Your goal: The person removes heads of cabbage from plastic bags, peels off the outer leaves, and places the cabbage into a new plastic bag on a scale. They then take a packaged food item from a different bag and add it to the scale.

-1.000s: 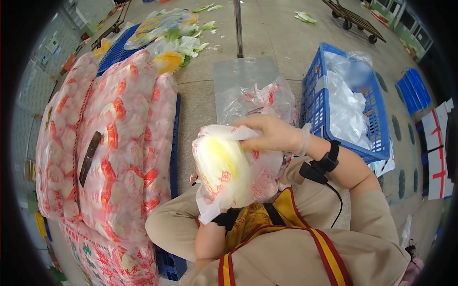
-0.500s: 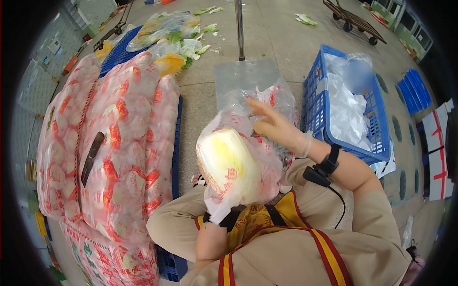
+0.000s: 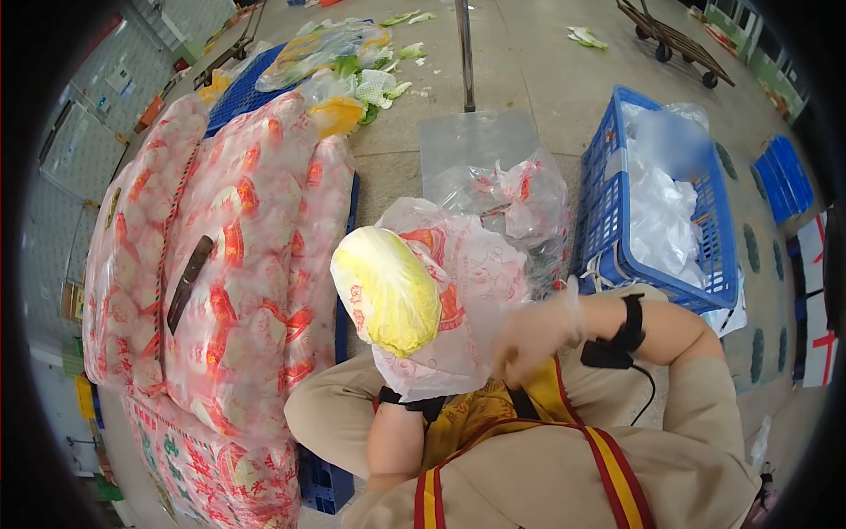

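Observation:
A yellow-white napa cabbage (image 3: 388, 291) is held up over my lap, its leafy end toward me. A thin, translucent plastic bag (image 3: 471, 295) with red print lies behind it and spreads to its right. My left forearm (image 3: 395, 445) runs up beneath the bag; my left hand is hidden under the bag and cabbage, bearing the cabbage's weight. My right hand (image 3: 538, 339), smeared by motion, is at the bag's right edge, near my lap. Its fingers are too blurred to make out, and so is whether they touch the plastic.
Stacked sacks of wrapped cabbages (image 3: 238, 264) stand on a blue pallet at left, a dark-handled knife (image 3: 188, 286) on top. Ahead is a metal platform (image 3: 476, 137) with a post and bagged items. A blue crate (image 3: 608, 229) of plastic bags stands at right. Leaf scraps (image 3: 379, 88) litter the floor.
My right hand has swept back from beyond the cabbage toward my lap. The cabbage has turned and is more uncovered, with the bag spread out to its right. The view has shifted slightly.

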A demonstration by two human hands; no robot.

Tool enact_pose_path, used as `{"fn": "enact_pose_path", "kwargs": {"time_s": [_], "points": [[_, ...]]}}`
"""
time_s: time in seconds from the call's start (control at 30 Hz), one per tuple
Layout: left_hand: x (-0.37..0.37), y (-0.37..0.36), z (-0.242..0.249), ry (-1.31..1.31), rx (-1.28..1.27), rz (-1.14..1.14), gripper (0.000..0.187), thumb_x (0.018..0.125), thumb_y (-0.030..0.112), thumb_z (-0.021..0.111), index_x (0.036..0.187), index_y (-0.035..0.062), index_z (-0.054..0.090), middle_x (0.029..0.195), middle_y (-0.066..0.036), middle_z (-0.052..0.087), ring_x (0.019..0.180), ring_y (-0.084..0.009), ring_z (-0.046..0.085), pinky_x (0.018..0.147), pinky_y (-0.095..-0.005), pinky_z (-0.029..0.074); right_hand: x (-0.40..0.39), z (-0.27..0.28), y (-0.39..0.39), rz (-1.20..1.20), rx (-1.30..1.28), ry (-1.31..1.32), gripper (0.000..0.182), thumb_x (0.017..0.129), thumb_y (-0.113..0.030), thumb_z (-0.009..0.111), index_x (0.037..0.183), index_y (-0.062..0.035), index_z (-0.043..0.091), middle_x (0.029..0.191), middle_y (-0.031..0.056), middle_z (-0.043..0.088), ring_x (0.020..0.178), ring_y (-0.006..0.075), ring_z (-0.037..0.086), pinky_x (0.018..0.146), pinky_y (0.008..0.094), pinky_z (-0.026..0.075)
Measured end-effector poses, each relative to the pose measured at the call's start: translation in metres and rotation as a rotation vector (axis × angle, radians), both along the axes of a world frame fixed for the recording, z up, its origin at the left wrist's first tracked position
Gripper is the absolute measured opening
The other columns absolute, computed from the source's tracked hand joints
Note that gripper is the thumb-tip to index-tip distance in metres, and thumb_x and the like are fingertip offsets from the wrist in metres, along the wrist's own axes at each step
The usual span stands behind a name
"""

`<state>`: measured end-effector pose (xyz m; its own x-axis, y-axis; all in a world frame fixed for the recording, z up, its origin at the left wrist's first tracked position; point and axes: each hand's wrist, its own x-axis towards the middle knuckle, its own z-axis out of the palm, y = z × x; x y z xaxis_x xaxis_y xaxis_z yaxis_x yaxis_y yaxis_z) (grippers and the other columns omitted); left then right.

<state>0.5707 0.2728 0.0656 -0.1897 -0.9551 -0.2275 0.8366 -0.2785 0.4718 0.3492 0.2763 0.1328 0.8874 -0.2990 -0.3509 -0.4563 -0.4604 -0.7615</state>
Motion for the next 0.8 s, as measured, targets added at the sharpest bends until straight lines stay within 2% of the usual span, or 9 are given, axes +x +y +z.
{"fn": "enact_pose_path", "kwargs": {"time_s": [0.1,0.2,0.23,0.3,0.47,0.6,0.67,0.73,0.8], "points": [[-0.006,-0.013,0.014,-0.119,-0.087,-0.005,0.046,0.096,0.024,0.041,0.136,0.0018,0.038,0.126,-0.012,0.051,0.110,-0.0199,0.051,0.098,-0.0340,0.039,-0.007,0.005,-0.019,-0.887,0.255,-0.343,0.039,0.088,-0.044,0.054,0.111,-0.0133,0.063,0.093,0.0058,0.067,0.074,0.0176,0.058,0.071,0.0371,0.047],[-0.023,-0.026,0.028,-0.374,-0.210,0.009,0.046,0.096,0.024,0.041,0.136,0.0017,0.038,0.126,-0.013,0.051,0.111,-0.0195,0.051,0.098,-0.0340,0.038,0.009,-0.022,-0.029,-1.314,0.587,-0.596,0.058,0.089,-0.055,0.046,0.125,-0.0100,0.054,0.119,0.0065,0.060,0.100,0.0174,0.059,0.089,0.0341,0.045],[-0.031,-0.028,0.029,-0.498,-0.260,0.018,0.046,0.096,0.024,0.041,0.136,0.0016,0.038,0.125,-0.013,0.051,0.111,-0.0194,0.051,0.098,-0.0340,0.038,0.014,-0.019,-0.028,-1.325,0.579,-0.599,0.058,0.089,-0.055,0.046,0.125,-0.0100,0.054,0.119,0.0065,0.060,0.100,0.0174,0.059,0.089,0.0341,0.045],[-0.042,-0.034,0.035,-0.693,-0.331,0.027,0.046,0.096,0.024,0.041,0.136,0.0016,0.038,0.125,-0.013,0.051,0.111,-0.0191,0.050,0.098,-0.0340,0.038,0.021,-0.012,-0.025,-0.810,1.332,-1.053,0.065,0.091,-0.057,0.042,0.136,-0.0111,0.040,0.131,0.0083,0.051,0.112,0.0182,0.053,0.094,0.0335,0.042],[-0.022,-0.031,0.075,-0.766,-0.293,0.065,0.046,0.094,0.018,0.042,0.137,0.0011,0.037,0.128,-0.012,0.050,0.116,-0.0179,0.047,0.100,-0.0335,0.035,0.000,-0.008,-0.034,-0.982,1.055,-1.179,0.065,0.093,-0.058,0.034,0.135,-0.0088,0.040,0.131,0.0085,0.051,0.114,0.0170,0.053,0.095,0.0326,0.043],[-0.053,0.002,0.065,-0.755,-0.466,0.025,0.067,0.087,0.013,0.054,0.144,0.0030,0.020,0.133,-0.009,0.043,0.119,-0.0188,0.044,0.101,-0.0325,0.034,0.010,0.002,-0.022,-1.120,0.765,-1.106,0.052,0.094,-0.048,0.043,0.127,-0.0073,0.047,0.118,0.0047,0.056,0.103,0.0112,0.055,0.088,0.0272,0.045],[-0.054,0.005,0.054,-0.815,-0.425,0.006,0.057,0.092,0.025,0.047,0.140,0.0036,0.025,0.138,-0.012,0.037,0.127,-0.0219,0.038,0.104,-0.0365,0.032,0.014,-0.005,-0.020,-1.217,0.662,-1.050,0.045,0.095,-0.042,0.048,0.122,-0.0066,0.051,0.111,0.0030,0.059,0.098,0.0094,0.056,0.084,0.0257,0.046],[-0.052,0.001,0.040,-0.484,-0.400,-0.064,0.058,0.093,0.033,0.046,0.140,0.0050,0.027,0.137,-0.011,0.040,0.124,-0.0230,0.042,0.104,-0.0367,0.033,0.006,-0.015,-0.025,-1.376,0.182,-0.714,0.030,0.094,-0.030,0.054,0.112,-0.0062,0.057,0.098,-0.0001,0.061,0.089,0.0079,0.055,0.080,0.0243,0.046],[-0.046,0.005,0.032,-0.347,-0.270,-0.108,0.061,0.092,0.040,0.046,0.140,0.0057,0.028,0.136,-0.010,0.042,0.122,-0.0237,0.044,0.103,-0.0374,0.035,0.002,-0.017,-0.026,-1.345,0.336,-0.833,0.027,0.094,-0.027,0.054,0.110,-0.0061,0.059,0.095,-0.0007,0.062,0.088,0.0085,0.056,0.079,0.0246,0.046]]}}
